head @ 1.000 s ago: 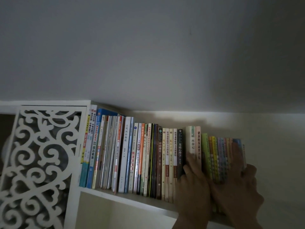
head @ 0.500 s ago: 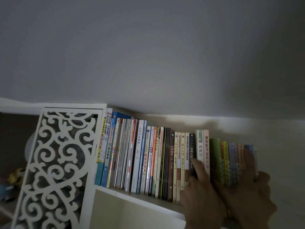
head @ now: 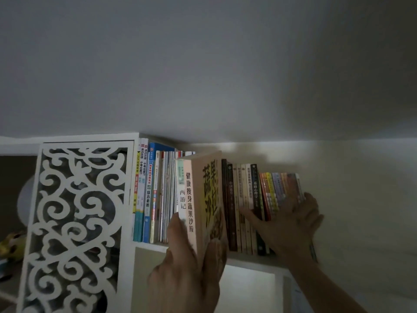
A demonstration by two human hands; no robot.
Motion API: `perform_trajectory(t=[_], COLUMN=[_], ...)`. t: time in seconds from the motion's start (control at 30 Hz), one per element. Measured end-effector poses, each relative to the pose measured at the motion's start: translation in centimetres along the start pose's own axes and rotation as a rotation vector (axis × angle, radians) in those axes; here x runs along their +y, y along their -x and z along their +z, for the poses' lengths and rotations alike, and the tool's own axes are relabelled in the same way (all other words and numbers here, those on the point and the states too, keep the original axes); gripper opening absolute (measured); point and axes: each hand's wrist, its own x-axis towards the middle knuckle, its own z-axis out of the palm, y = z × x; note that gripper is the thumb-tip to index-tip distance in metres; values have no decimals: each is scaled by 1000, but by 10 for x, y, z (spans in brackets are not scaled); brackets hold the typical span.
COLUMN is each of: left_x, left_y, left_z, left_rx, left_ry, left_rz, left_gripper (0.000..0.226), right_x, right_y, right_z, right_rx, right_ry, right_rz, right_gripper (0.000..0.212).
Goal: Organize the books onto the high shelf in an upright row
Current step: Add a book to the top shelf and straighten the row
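Left hand [head: 187, 265] grips 2 books [head: 194, 199] out past shelf edge [head: 248, 260].

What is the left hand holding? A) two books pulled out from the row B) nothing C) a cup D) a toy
A: the left hand grips two books, a white one and a peach one, lifted out in front of the row on the shelf, while the right hand rests flat against the books at the row's right end.
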Motion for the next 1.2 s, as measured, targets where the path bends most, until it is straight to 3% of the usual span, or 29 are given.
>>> perform_trajectory(t=[0.2,0.47,0.6,0.77,0.93,1.2], left_x=[-7,-18,-20,-19,-9,-15], left_y=[4,4,5,2,-1,5], left_z=[-12,-16,-16,-7,10,25], left_rx=[-23,-83,-66,-83,-119,4], left_ry=[-37,0,16,29,157,194], left_rz=[15,-68,-74,-45,-50,-94], left_gripper=[72,74,70,85,80,85], right_x=[-6,6,19,12,27,39], right_y=[6,5,9,3,-4,-5], right_z=[14,21,19,19,13,15], right_rx=[-21,-5,47,63,64,106], right_ry=[125,129,127,120,151,136], right_rz=[-133,-139,-88,46,36,-28], right_gripper=[149,150,147,155,148,131])
